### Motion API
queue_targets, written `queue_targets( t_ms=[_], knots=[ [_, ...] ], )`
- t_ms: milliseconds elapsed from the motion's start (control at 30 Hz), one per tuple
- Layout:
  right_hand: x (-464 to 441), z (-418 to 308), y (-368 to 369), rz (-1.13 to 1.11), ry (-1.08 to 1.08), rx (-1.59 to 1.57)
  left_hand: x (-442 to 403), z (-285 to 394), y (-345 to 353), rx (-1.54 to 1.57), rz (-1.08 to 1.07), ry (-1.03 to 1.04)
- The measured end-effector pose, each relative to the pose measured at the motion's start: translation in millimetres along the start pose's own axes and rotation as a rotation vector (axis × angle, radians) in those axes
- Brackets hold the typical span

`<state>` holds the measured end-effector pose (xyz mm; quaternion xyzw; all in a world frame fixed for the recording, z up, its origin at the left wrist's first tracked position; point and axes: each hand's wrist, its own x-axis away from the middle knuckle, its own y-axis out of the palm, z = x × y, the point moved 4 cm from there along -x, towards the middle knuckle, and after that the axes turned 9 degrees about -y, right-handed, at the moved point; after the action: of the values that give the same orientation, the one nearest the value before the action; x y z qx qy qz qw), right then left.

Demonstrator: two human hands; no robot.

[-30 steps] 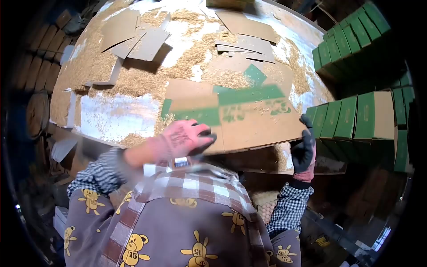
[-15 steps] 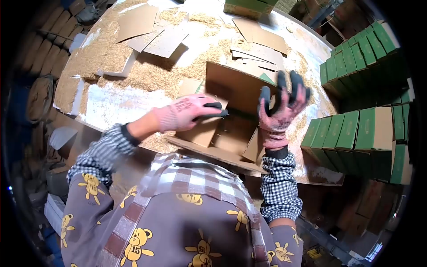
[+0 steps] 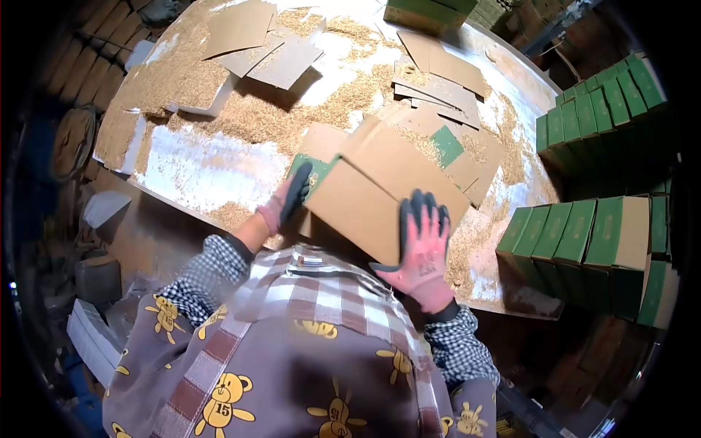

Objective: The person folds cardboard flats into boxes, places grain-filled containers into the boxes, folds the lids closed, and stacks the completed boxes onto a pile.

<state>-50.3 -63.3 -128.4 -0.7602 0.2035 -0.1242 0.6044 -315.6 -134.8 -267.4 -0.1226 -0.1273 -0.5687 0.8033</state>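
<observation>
A cardboard box (image 3: 398,175) with green on its left side stands in front of my body at the table's near edge. Its brown top flaps are folded over and lie almost level, so the inside is hidden. My right hand (image 3: 420,255), in a pink glove with dark fingertips, lies flat on the near right of the flaps with its fingers spread. Against the box's left green side rests my left hand (image 3: 286,198), in the same kind of glove, fingers stretched out; its palm is partly hidden.
Flat cardboard pieces (image 3: 438,95) lie beyond the box, with more sheets (image 3: 285,62) at the far left. Loose grain-like bits (image 3: 255,117) cover much of the table. Rows of green boxes (image 3: 558,230) line the right side. Another green box (image 3: 431,14) stands at the far edge.
The box's open top has been folded down. My right hand came down onto the flaps, and my left hand moved from over the opening to the box's left side.
</observation>
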Motion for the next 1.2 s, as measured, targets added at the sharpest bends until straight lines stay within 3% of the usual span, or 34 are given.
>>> queue_targets(
  t_ms=[67, 100, 133, 167, 200, 233, 267, 300, 333, 367, 400, 433, 467, 500, 533, 567, 600, 633, 700, 733, 767, 833, 900, 1000, 1067, 1100, 1167, 1200],
  knots=[
    [20, 8, -3, 0.249, 0.073, -0.1, 1, -15, 9, 0.164, -0.019, -0.101],
    [25, 11, -6, 0.37, 0.123, -0.173, 4, 37, 13, -0.185, 0.036, 0.355],
    [25, 1, -3, 0.556, 0.155, -0.287, 15, 85, 18, -0.509, 0.266, 0.8],
    [18, -14, 5, 0.7, 0.233, -0.532, 16, 132, 17, 0.021, -0.046, 0.532],
    [22, -15, 22, 0.678, 0.184, -0.577, 20, 176, 17, 0.614, -0.198, 0.243],
    [39, -4, 56, 0.616, 0.249, -0.648, 29, 212, 27, 0.325, -0.113, 0.497],
    [55, 13, 87, 0.556, 0.307, -0.705, 38, 231, 36, -0.248, -0.032, 0.84],
    [50, 28, 81, 0.552, 0.287, -0.657, 46, 232, 50, -0.644, -0.124, 0.943],
    [44, 44, 76, 0.548, 0.267, -0.608, 42, 207, 81, -0.865, -0.167, 0.916],
    [28, 44, 41, 0.657, 0.273, -0.791, 42, 177, 108, -0.995, -0.277, 0.833],
    [12, 43, 6, 0.774, 0.267, -0.971, 44, 137, 133, -0.928, -0.366, 0.939],
    [1, 32, -4, 0.914, 0.373, -1.48, 51, 107, 161, -0.897, -0.589, 0.878],
    [-11, 37, -1, 0.679, 0.357, -0.957, 56, 108, 165, -0.959, -0.748, 0.751],
    [-22, 35, 11, 0.505, 0.567, -0.941, 61, 114, 159, -1.013, -0.908, 0.621],
    [-5, 70, 59, 0.466, 0.571, -0.79, 53, 136, 123, -0.606, -0.707, 0.751],
    [-5, 80, 75, 0.448, 0.567, -0.715, 34, 158, 73, -0.411, -0.483, 0.773],
    [-5, 89, 90, 0.43, 0.563, -0.639, 9, 163, 8, -0.33, -0.185, 0.809],
    [-17, 51, 58, 0.436, 0.55, -0.565, -25, 141, -53, -0.412, 0.106, 0.733],
    [-28, 28, 43, 0.441, 0.568, -0.471, -66, 114, -184, -0.732, 0.538, 0.045],
    [-28, 31, 48, 0.443, 0.584, -0.453, -90, 80, -242, -1.042, 0.648, -0.292],
    [-26, 32, 50, 0.438, 0.6, -0.429, -107, 33, -289, -1.222, 0.69, -0.45],
    [-28, 29, 49, 0.437, 0.6, -0.394, -123, -39, -306, -1.163, 0.751, -0.4],
    [-41, 20, 55, 0.431, 0.596, -0.382, -105, 1, -276, -1.076, 0.635, -0.461],
    [-37, 20, 76, 0.372, 0.843, -0.261, -84, 14, -221, -0.878, 0.443, -0.385],
    [-45, 18, 76, 0.357, 0.83, -0.278, -74, 0, -177, -0.748, 0.326, -0.113],
    [-49, 15, 74, 0.346, 0.809, -0.295, -71, 3, -167, -0.661, 0.165, 0.047],
    [-50, 14, 69, 0.306, 0.823, -0.189, -63, 20, -193, -0.314, 0.124, -0.193],
    [-48, 17, 71, 0.345, 0.783, -0.264, -61, 28, -229, -0.385, 0.378, -0.201]
  ],
)
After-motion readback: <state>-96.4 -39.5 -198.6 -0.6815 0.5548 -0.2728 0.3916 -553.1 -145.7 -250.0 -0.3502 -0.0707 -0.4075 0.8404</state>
